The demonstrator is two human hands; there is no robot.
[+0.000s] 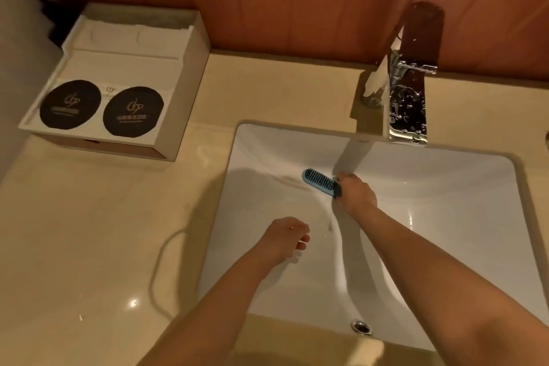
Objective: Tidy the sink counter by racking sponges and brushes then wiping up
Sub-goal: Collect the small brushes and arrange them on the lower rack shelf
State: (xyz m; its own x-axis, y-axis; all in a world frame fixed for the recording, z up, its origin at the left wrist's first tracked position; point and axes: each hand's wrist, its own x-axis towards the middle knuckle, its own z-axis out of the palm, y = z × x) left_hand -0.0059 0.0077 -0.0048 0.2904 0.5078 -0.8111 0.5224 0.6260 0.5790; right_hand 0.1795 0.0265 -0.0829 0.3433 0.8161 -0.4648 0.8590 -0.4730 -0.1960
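Observation:
A small blue brush [319,181] with dark bristles facing up is held over the white sink basin [445,187], below the faucet spout. My right hand [355,194] is shut on the brush's handle end. My left hand [288,236] hovers lower in the basin with its fingers loosely curled and nothing in it. No sponge or rack shows in this view.
A chrome faucet [408,77] stands at the back of the sink. A white amenity box [118,83] with two black round coasters sits at the back left of the beige counter [89,232]. An overflow hole [361,327] is in the basin's near wall.

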